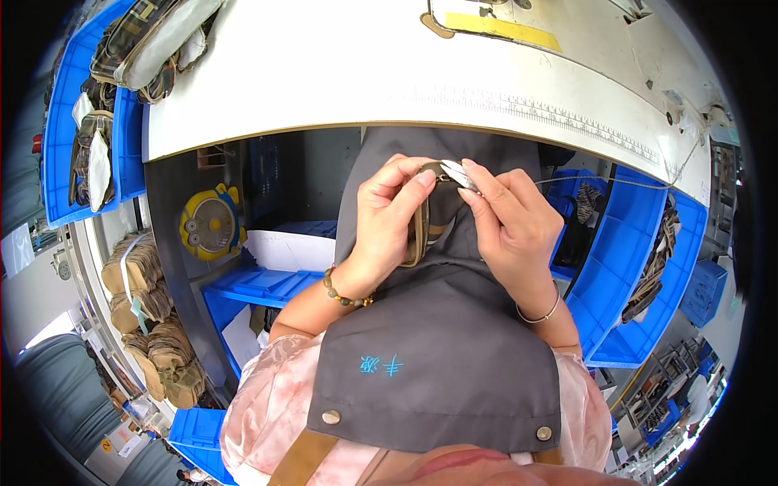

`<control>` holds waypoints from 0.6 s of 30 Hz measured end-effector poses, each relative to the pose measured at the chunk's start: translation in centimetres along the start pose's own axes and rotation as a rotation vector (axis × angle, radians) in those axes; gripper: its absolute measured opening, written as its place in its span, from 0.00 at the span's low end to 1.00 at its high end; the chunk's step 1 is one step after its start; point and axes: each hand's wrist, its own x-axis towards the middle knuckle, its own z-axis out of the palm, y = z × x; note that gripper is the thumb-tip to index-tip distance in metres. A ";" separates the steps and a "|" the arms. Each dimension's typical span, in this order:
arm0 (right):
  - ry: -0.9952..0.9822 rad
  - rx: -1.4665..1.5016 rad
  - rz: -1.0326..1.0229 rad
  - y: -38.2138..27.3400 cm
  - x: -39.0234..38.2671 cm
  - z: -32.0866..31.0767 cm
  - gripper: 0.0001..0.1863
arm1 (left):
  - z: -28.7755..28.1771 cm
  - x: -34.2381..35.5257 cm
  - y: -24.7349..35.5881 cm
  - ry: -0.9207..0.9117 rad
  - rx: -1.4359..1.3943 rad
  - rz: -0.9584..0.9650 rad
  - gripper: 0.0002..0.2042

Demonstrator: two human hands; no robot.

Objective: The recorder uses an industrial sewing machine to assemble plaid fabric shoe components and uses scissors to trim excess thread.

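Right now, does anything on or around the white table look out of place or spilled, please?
I see no spill. At the upper left, the heaped patterned pieces look untidy: they lie askew, seemingly overlapping both the corner of the white table and the blue bin beside it.

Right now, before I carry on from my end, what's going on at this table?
A person in a dark grey apron is working bare-handed just in front of the white table. The left hand pinches a fabric piece with tan edging. The right hand holds a small silvery tool, perhaps snips, close to its upper end; whether it is cutting, I can't tell. Blue bins with fabric goods in them stand to both sides.
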 end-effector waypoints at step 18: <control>0.000 0.022 -0.011 0.3 0.0 0.2 0.18 | 0.3 0.1 0.0 0.010 0.053 0.019 0.05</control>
